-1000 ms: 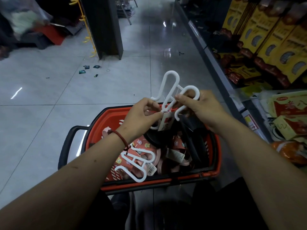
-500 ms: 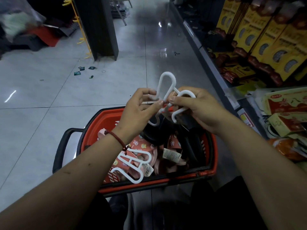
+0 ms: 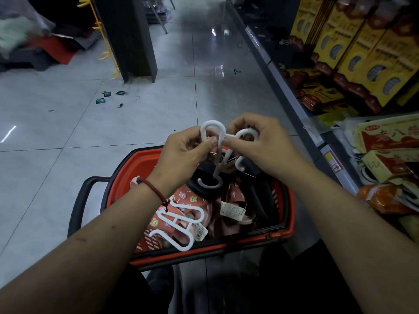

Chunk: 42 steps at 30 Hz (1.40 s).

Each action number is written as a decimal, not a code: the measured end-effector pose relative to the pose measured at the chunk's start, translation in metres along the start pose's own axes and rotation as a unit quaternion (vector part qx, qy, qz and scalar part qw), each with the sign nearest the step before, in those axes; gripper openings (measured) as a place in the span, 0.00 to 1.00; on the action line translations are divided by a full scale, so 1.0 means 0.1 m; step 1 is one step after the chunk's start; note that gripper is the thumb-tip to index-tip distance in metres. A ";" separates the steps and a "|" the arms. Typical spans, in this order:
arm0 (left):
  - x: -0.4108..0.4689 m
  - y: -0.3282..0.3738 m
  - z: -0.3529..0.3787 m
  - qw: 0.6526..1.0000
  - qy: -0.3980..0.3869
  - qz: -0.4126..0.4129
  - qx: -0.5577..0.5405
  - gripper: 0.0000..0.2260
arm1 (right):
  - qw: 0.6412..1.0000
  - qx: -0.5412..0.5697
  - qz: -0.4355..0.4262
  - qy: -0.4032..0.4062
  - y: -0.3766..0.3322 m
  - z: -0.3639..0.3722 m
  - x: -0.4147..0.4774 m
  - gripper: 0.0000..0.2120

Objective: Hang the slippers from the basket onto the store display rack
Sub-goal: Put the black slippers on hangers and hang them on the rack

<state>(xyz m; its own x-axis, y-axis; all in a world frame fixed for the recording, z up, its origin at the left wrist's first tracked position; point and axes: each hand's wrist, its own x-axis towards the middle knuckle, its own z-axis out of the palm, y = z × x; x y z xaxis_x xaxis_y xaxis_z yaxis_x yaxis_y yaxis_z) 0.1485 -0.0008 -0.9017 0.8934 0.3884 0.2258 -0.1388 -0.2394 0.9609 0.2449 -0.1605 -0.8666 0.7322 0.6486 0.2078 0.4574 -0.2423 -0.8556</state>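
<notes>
Both hands are up over a red basket (image 3: 138, 164) on the floor (image 3: 68, 132). The left hand (image 3: 183, 152) pinches the left side of a white hanger (image 3: 213, 123). The right hand (image 3: 260, 143) pinches its right loop. A black slipper (image 3: 204, 190) sits right under the hanger's low hook, at the far end of the basket. Pink slippers (image 3: 215, 223) lie in the basket too, with a second hanger (image 3: 179, 223) on top at the near left. Yellow boxes (image 3: 362, 53) fill the shelf on the right.
</notes>
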 end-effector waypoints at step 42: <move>-0.13 -0.06 0.18 0.993 0.075 0.014 0.092 0.07 | 0.910 -0.396 0.016 0.123 -0.02 0.42 0.00 0.10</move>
<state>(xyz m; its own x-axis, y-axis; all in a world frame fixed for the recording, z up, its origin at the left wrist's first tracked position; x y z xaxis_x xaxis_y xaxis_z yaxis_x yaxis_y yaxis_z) 0.1448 -0.0203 -0.9130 0.8142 0.5044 0.2875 -0.0707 -0.4054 0.9114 0.2225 -0.1300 -0.8851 0.7985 0.4733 0.3720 0.5818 -0.7656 -0.2746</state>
